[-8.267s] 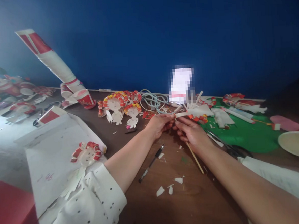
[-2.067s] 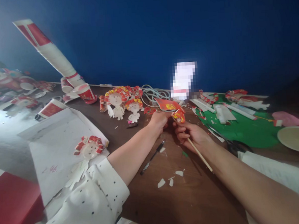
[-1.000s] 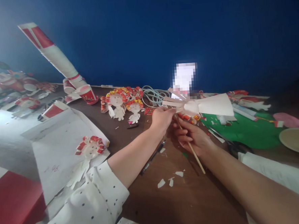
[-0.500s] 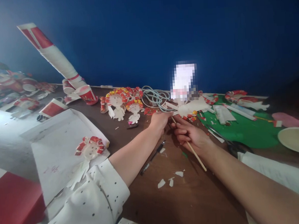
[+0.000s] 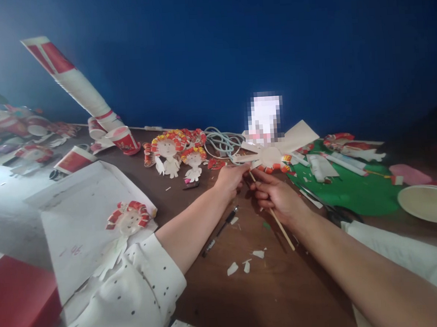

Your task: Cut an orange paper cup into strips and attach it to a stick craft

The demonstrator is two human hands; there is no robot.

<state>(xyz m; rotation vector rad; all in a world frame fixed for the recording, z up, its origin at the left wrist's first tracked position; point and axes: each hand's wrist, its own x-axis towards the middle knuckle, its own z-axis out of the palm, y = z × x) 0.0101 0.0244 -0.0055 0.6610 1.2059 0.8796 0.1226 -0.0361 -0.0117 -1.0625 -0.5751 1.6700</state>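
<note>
A cut paper cup (image 5: 271,157) is held out in front of me, its wall split into flaps spreading from a round base. One wide white flap points up to the right, and red-and-yellow curls show along its lower edge. My left hand (image 5: 230,180) is closed, fingertips pinching the cup's near left edge. In my right hand (image 5: 275,193) is a thin wooden stick (image 5: 283,230), slanting down toward me. Its upper end meets my left fingertips at the cup's edge; the exact contact is hidden by my fingers.
Paper figures (image 5: 169,154) with curled red-and-yellow hair lie left of a coiled cable (image 5: 222,142). A pen (image 5: 220,231) and paper scraps (image 5: 232,268) lie nearer me. Scissors (image 5: 342,215) rest by a green sheet (image 5: 376,198). A stack of cups (image 5: 84,90) leans on the blue wall.
The cut cup has turned and tilted, so its wide white flap now points up to the right and the round base shows more. Both hands keep their grip.
</note>
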